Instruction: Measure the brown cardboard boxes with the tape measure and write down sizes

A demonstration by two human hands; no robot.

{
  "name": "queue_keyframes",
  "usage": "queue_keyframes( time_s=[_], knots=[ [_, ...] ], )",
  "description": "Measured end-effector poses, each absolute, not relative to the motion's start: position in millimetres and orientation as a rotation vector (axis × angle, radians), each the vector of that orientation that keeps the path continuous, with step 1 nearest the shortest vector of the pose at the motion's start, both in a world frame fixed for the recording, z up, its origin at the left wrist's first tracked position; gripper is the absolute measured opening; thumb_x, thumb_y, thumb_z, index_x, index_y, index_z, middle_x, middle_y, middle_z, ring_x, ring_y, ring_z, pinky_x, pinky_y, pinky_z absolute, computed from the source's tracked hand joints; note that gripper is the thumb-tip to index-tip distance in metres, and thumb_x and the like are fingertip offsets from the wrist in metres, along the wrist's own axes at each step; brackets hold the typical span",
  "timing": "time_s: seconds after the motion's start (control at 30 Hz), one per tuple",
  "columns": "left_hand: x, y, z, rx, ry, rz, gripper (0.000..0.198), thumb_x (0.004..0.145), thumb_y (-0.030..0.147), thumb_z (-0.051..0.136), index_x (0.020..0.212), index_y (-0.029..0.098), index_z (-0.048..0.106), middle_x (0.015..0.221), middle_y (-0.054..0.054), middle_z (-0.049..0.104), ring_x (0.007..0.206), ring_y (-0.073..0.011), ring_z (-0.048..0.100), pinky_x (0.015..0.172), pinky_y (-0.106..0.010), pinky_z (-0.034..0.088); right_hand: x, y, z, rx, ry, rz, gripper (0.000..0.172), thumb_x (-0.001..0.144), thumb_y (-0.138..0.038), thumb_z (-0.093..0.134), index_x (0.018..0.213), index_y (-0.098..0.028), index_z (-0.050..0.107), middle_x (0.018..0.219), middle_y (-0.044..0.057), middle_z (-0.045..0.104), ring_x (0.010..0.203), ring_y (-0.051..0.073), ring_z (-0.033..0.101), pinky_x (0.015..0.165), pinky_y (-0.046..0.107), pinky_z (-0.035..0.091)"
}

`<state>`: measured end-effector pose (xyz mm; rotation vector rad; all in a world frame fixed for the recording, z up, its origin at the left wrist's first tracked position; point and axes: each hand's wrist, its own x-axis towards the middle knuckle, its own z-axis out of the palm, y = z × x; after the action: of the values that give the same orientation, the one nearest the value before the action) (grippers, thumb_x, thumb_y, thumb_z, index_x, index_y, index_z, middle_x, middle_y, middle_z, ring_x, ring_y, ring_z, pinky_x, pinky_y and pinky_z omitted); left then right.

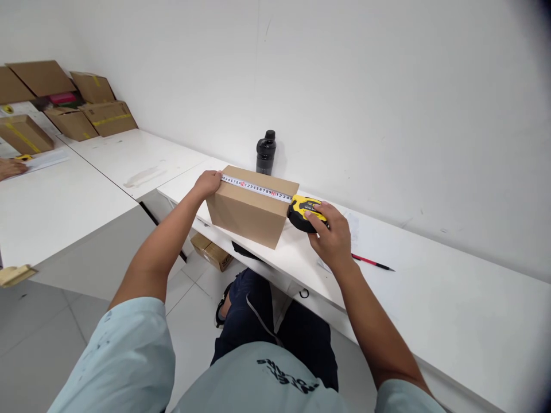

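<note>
Cardboard box (249,221) on white tbl. (456,287), w/ tape blade (257,189) extended left to right across its top. L hand (209,183): fingers curled at box's left edge, gripping blade's end. R hand (333,235): grasping yellow-&-black tape meas. (303,212) at box's right end. 1 black bottle (267,150) stands on box's far side; 1 red-&-black pencil (371,261) lies just right of R wrist. At far left, 1 hand of another person (12,167), grasp unclear, by paper sheet (47,160).
</note>
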<state>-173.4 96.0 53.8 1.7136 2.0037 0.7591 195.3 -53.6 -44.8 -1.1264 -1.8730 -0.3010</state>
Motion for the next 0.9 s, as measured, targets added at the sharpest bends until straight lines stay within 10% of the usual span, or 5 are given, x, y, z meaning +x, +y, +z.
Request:
queue_keyframes(
  time_s=[0.2,0.37,0.7,0.9],
  knots=[
    [-173,94,55,1.72,2.001,0.762,0.042,0.108,0.042,0.042,0.101,0.019,0.077,0.119,-0.014,0.078,0.107,-0.032,0.072,0.095,-0.041,0.053,196,-54,-49,-0.994,-1.915,-0.405,0.062,0.094,-0.02,0.064,0.15,-0.042,0.051,0.145,0.01,0.063,0.145,0.037,0.056,0.117,0.068,0.048],
    [-173,96,53,1.705,1.969,0.797,0.04,0.106,0.042,0.045,0.097,0.019,0.077,0.118,-0.015,0.078,0.106,-0.0329,0.071,0.095,-0.042,0.053,194,-52,-50,-0.952,-1.932,-0.514,0.098,0.095,-0.021,0.067,0.169,-0.048,0.008,0.167,0.011,0.042,0.152,0.039,0.048,0.119,0.068,0.047],
    [-174,96,53,1.693,1.96,0.833,0.036,0.104,0.039,0.049,0.096,0.019,0.077,0.118,-0.015,0.078,0.103,-0.0315,0.071,0.09,-0.04,0.051,204,-65,-74,-1.138,-1.854,-0.397,0.113,0.099,-0.041,0.067,0.17,-0.035,-0.021,0.182,0.012,-0.014,0.169,0.043,-0.001,0.127,0.076,0.027],
    [-178,106,47,1.722,1.966,0.842,0.038,0.103,0.043,0.049,0.094,0.019,0.077,0.111,-0.014,0.079,0.1,-0.0319,0.071,0.093,-0.041,0.053,311,-83,-121,-1.722,-1.868,0.02,0.094,0.098,-0.04,0.053,0.175,-0.018,0.003,0.181,0.02,0.016,0.168,0.041,0.013,0.13,0.066,0.03]
  ],
)
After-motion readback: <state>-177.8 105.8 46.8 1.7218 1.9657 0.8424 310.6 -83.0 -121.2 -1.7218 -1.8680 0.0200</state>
